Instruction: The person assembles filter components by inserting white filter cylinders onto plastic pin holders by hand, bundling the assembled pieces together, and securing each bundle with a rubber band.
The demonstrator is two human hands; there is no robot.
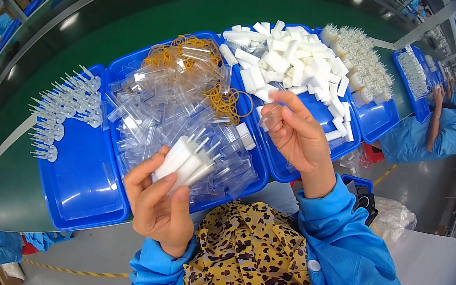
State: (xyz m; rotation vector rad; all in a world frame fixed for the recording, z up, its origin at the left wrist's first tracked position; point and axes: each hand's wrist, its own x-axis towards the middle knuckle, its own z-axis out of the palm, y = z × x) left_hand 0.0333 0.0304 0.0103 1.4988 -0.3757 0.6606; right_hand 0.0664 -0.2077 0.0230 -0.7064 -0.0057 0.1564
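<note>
My left hand point(163, 212) is closed around a small bunch of white foam blocks point(178, 156), with thin pale stems sticking out of their upper ends. It is above a blue tray heaped with clear plastic sleeves point(151, 105). Higher up on the right, my right hand point(304, 144) pinches a small clear plastic piece point(269, 117) between its fingertips; its exact shape is hard to make out. Behind that hand, loose white foam blocks point(296, 53) pile up in another blue tray point(288, 167). Yellow-brown rubber bands point(191, 53) lie on the clear sleeves.
The left tray point(80, 180) carries several white stemmed pieces with round bases point(63, 113). Another tray at right point(377, 120) holds densely packed white stemmed pieces point(361, 62). All stand along a green conveyor belt point(122, 23). A co-worker in blue point(430, 133) sits at the far right.
</note>
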